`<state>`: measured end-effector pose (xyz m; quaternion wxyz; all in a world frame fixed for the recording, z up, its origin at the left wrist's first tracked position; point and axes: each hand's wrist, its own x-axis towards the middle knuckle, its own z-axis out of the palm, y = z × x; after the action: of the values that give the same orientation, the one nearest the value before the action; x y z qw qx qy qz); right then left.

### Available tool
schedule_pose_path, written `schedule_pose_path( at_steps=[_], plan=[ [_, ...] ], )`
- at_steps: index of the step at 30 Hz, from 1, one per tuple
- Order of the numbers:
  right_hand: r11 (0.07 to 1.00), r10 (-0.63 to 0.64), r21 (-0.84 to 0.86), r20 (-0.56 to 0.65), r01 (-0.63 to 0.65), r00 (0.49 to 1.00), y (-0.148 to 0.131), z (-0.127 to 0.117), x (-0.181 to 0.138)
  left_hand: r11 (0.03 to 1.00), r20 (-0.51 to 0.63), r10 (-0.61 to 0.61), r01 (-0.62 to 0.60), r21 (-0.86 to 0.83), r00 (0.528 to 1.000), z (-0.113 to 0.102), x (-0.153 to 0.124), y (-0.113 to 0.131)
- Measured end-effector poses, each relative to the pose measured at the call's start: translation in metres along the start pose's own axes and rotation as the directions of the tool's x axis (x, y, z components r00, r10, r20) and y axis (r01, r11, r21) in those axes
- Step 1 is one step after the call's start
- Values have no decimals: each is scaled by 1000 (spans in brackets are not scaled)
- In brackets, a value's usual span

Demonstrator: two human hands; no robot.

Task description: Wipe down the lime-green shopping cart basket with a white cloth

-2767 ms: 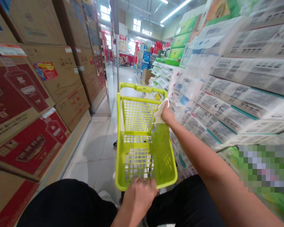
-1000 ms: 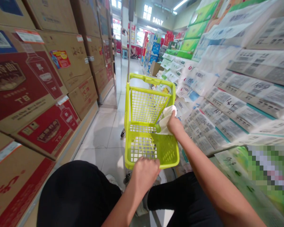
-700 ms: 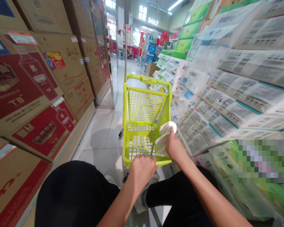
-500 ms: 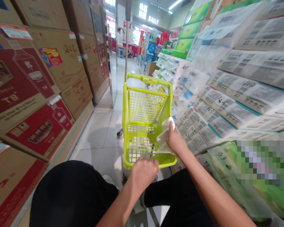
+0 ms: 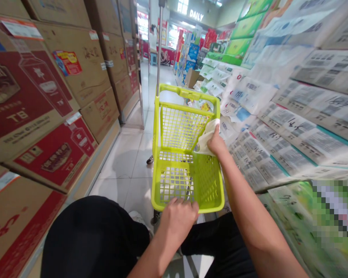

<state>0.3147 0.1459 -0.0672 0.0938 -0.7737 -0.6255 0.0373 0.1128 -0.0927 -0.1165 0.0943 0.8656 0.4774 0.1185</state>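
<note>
A lime-green plastic shopping cart basket (image 5: 156,162) with grid walls stands in front of my knees, and nothing lies inside it. My left hand (image 5: 180,217) is closed over its near rim. On the right side wall, toward the far end, my right hand (image 5: 216,143) presses a white cloth (image 5: 206,136) against the upper edge. The thumb lies on top of the cloth; the other fingers are hidden by the cloth and the wall.
Stacked cardboard cartons (image 5: 89,73) line the left side. Packs of paper tissue (image 5: 301,127) are piled along the right. A metal pole (image 5: 159,50) rises behind the basket. The tiled aisle (image 5: 118,162) runs ahead, with a person (image 5: 153,38) far off.
My right hand has slid the cloth along the right wall, away from me toward the far end. My left hand stays on the near rim. The camera view has shifted slightly.
</note>
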Motion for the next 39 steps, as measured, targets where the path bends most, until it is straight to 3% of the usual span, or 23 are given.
schedule_pose_path(
  at_steps=[6,9,12,16,20,25,28,33,39],
  plan=[
    [972,-224,69,-12,225,974,31,19,-133,1000,1,-27,27,-13,1000,-2,-2,4],
    [969,-209,132,-5,208,978,42,18,-193,999,-4,-34,34,-14,999,-1,1,9],
    [973,-164,171,49,154,985,48,14,-218,1000,-11,-15,14,-12,1000,0,3,12],
    [989,-138,71,95,132,986,53,10,-187,999,-22,35,-35,13,999,5,5,15],
    [991,-135,37,115,132,984,46,8,-99,997,-50,60,-58,50,997,10,4,17],
    [998,22,62,4,-22,1000,11,-3,21,997,-84,60,-55,52,995,16,0,18],
    [996,69,68,-96,-62,993,-10,-10,62,999,-81,40,-37,41,996,15,-1,15],
    [993,-79,86,-87,87,993,-23,-1,61,999,-76,-35,38,37,997,8,-2,6],
    [897,-322,313,-17,311,947,-3,20,-15,996,-88,-67,72,50,994,-1,-1,0]
  ],
)
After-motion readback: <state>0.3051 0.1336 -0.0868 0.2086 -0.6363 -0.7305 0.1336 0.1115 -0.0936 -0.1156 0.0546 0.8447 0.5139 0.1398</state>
